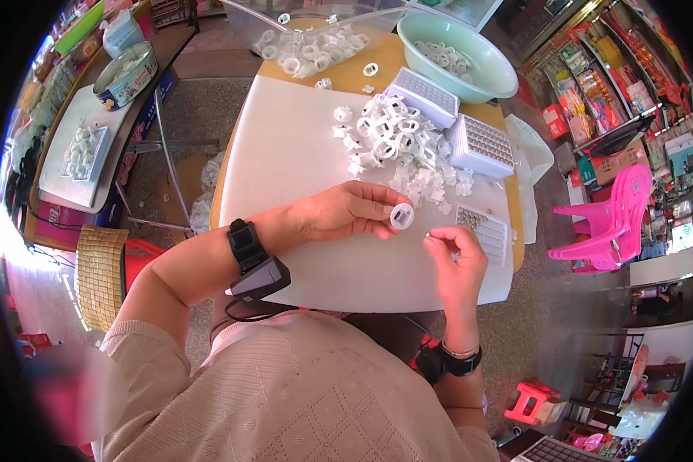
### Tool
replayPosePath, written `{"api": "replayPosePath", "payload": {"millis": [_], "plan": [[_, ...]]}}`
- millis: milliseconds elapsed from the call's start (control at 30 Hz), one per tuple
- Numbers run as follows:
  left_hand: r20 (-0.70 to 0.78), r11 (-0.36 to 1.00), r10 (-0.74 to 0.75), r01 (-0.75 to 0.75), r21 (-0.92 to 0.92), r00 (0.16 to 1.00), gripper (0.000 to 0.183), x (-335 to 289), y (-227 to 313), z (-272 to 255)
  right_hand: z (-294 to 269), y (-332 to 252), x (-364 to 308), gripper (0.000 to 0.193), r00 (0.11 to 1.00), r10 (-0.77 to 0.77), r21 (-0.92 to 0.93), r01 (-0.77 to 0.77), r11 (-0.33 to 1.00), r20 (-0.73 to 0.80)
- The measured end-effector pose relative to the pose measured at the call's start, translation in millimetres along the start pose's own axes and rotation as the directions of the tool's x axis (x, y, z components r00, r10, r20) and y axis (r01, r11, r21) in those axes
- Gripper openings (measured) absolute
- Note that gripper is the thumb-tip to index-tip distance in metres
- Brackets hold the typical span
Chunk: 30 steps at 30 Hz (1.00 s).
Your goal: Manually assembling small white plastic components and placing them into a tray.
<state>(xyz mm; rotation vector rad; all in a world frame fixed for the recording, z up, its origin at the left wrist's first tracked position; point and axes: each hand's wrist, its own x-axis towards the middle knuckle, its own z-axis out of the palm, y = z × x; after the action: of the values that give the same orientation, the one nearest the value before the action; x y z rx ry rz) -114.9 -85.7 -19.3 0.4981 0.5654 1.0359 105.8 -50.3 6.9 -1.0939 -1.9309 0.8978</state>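
Observation:
My left hand (348,211) pinches a round white plastic ring-like part (401,217) between thumb and fingers, its open face turned up. Just to its right, my right hand (462,266) is closed in a pinch on a tiny metallic piece (428,236), too small to name. The two hands are apart, above the white table mat (285,154). Beyond them lies a heap of white plastic parts (396,138). Beside my right hand is a shallow clear tray (497,245) with small metal pieces (470,219) in part of it.
Two stacks of white trays, a nearer one (481,146) and a farther one (423,96), stand right of the heap. A mint-green basin (491,86) and a clear bin (242,27) hold white rings. Left is a side table (54,173); right, a pink chair (620,215).

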Motion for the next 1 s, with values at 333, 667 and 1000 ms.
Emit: {"api": "replayPosePath", "payload": {"millis": [333, 667, 1000], "plan": [[0.022, 0.993, -0.027, 0.024, 0.115, 0.999, 0.035, 1.0, -4.7, 2.4, 19.9, -20.4, 6.8, 0.009, 0.990, -0.123, 0.059, 0.119, 0.991, 0.069], [0.052, 0.879, -0.003, -0.023, 0.477, 0.999, 0.049, 2.5, -5.6, 2.8, 15.3, -4.1, 13.0, 0.022, 0.947, 0.156, 0.227, -0.223, 0.948, 0.280], [0.005, 0.926, 0.028, -0.028, 0.376, 1.000, 0.028, 0.7, -4.0, 4.4, -57.9, 44.2, -2.0, 0.012, 0.977, 0.051, -0.114, -0.076, 0.991, -0.205]]}}
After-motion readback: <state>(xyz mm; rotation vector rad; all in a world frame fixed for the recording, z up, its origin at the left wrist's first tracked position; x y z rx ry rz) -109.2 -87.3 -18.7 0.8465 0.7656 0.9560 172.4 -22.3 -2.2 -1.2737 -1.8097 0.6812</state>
